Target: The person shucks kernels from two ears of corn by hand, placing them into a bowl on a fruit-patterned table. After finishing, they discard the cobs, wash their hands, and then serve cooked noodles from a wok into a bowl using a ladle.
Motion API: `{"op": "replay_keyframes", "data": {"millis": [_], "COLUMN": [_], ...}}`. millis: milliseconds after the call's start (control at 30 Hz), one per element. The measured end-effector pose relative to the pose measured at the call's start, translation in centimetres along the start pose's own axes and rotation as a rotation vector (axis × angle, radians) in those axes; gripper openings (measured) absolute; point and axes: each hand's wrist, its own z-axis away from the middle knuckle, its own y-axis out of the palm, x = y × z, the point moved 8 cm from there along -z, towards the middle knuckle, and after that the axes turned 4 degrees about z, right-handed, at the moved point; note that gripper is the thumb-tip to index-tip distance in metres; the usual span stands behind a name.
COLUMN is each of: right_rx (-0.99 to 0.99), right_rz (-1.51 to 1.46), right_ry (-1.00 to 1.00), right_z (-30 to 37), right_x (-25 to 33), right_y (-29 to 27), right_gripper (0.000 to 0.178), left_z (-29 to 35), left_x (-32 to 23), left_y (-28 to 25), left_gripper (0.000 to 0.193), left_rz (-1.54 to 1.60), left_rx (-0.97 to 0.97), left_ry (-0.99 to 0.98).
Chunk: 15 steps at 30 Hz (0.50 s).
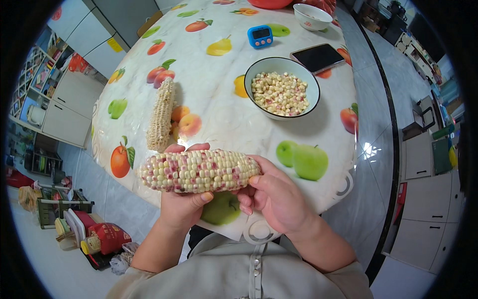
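The round surface (219, 104), covered in a glossy cloth printed with apples, pears and peaches, spreads out beyond your hands and fills most of the view. You hold a full corn cob (199, 171) level across your body at the near edge of that surface, its kernels a mix of pale yellow, white and pink-red. Your left hand (183, 199) cups the cob from below, fingers curled up behind it and the thumb lying along its underside. Your right hand (271, 197) closes on the cob's right end, thumb pressed to the kernels there. Beyond your right hand, well apart from it, stands a dark-rimmed bowl (282, 87) holding loose kernels of the same colours. Just beyond your left hand lies a stripped cob (162, 115), bare and pale, pointing away from you. Farther off past the bowl rests a dark-screened phone (318, 57), flat on the cloth. Beside it, toward your left, sits a small blue timer (260, 36). At the far edge, beyond the phone, is a smaller white bowl (311, 16).
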Motion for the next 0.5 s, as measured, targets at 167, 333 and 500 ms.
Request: {"op": "replay_keyframes", "data": {"millis": [167, 333, 500], "right_rx": [-0.035, 0.031, 0.03], "right_rz": [-0.004, -0.051, -0.06], "right_ry": [-0.013, -0.017, -0.024], "right_z": [0.01, -0.08, -0.15], "right_x": [0.07, -0.02, 0.05], "right_y": [-0.16, -0.16, -0.02], "right_gripper": [0.041, 0.042, 0.037], "left_z": [0.03, -0.13, -0.04], "left_x": [0.01, 0.04, 0.14], "left_y": [0.32, -0.42, -0.54], "left_gripper": [0.082, 0.085, 0.086], "left_rz": [-0.047, -0.003, -0.029], "left_rx": [0.016, -0.077, -0.091], "left_ry": [0.04, -0.065, -0.085]}}
